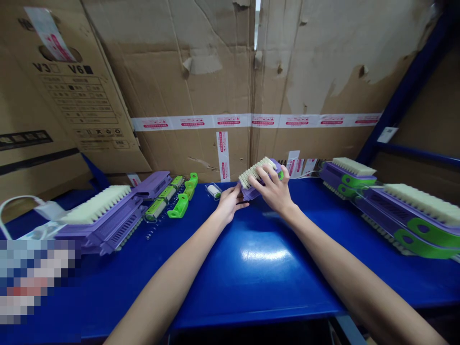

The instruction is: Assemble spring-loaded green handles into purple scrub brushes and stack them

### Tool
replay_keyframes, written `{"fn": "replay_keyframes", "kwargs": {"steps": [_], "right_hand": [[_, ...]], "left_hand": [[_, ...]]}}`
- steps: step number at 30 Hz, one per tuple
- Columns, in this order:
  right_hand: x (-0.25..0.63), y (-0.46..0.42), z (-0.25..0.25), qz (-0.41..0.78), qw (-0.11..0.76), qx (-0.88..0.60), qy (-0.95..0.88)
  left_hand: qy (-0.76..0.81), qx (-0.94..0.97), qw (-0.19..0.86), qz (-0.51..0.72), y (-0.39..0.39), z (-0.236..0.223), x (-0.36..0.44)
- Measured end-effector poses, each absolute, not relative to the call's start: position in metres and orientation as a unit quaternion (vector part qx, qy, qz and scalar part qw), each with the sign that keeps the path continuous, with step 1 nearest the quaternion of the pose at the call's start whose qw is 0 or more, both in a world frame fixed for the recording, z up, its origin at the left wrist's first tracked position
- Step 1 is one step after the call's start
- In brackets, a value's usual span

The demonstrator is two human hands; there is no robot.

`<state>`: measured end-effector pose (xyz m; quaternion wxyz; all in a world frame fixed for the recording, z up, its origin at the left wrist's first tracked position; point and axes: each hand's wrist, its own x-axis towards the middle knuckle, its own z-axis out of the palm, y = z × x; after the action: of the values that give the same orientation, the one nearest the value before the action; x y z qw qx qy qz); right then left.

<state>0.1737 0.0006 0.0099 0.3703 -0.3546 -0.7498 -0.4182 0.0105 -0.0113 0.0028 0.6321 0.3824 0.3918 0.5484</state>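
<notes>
Near the back of the blue table I hold a purple brush (251, 193) with cream bristles facing up. My right hand (271, 188) is closed over its top and right side, fingers across the bristles. At the brush's lower left end, my left hand (230, 202) grips the edge, its thumb and fingers around it. A bit of green shows at the brush's right end, partly covered by my right fingers. A small clear case with a white piece (214, 191) lies just left of my left hand.
Purple brush bodies (108, 225) are stacked at the left, beside small green-and-clear cases (167, 193) and green handles (178, 206). More purple brushes with green handles (427, 232) lie at the right. Cardboard (194, 91) stands behind the blue table (258, 282). A white cable (21, 198) runs at left.
</notes>
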Motion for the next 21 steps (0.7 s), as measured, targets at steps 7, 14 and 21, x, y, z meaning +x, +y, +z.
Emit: {"fn": "replay_keyframes", "kwargs": {"steps": [7,14,21], "right_hand": [[0.177,0.000,0.008,-0.394,0.375,-0.351,-0.762],[0.167,-0.005,0.011,-0.387,0.350,-0.283,-0.805],[0.154,-0.005,0.009,-0.198,0.581,-0.415,-0.671]], "left_hand": [[0.388,0.368,0.668,0.518,-0.014,0.006,0.010],[0.348,0.350,0.680,0.542,-0.019,0.010,0.014],[0.327,0.336,0.641,0.608,-0.013,0.008,0.013]]}}
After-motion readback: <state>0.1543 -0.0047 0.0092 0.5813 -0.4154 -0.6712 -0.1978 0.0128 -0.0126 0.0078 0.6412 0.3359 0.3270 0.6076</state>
